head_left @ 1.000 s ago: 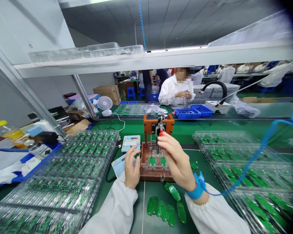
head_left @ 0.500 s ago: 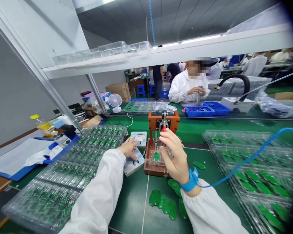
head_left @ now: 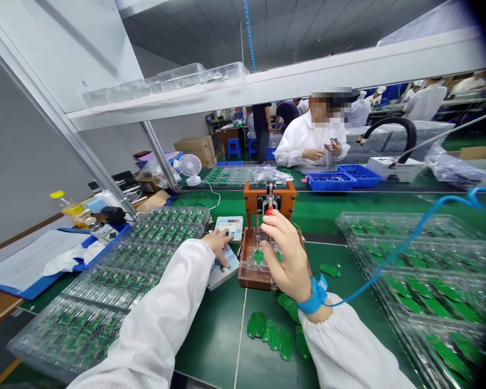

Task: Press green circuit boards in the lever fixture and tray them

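My left hand (head_left: 218,243) lies with fingers spread over a small white control box (head_left: 222,275) with a red digital display, mostly covered by the fingers. Behind it is a second box (head_left: 229,224), also with red digits. My right hand (head_left: 285,254), wearing a blue wrist strap, has its fingers curled around the red handle (head_left: 269,210) of a toggle clamp, whose lower part they hide. The clamp belongs to an orange and brown test fixture (head_left: 251,278). A green circuit board (head_left: 258,256) shows under the fixture's clear plate, partly behind my hand.
Several loose green boards (head_left: 271,335) lie in front of the fixture, with one board (head_left: 330,270) to its right. Clear trays of boards stand left (head_left: 117,292) and right (head_left: 437,275). A blue cord (head_left: 413,232) runs from my wrist. A co-worker (head_left: 308,140) sits opposite.
My left hand has shifted slightly across the control box, its fingers now covering more of the near display. My right hand stays at the red handle. The view has tilted a little.
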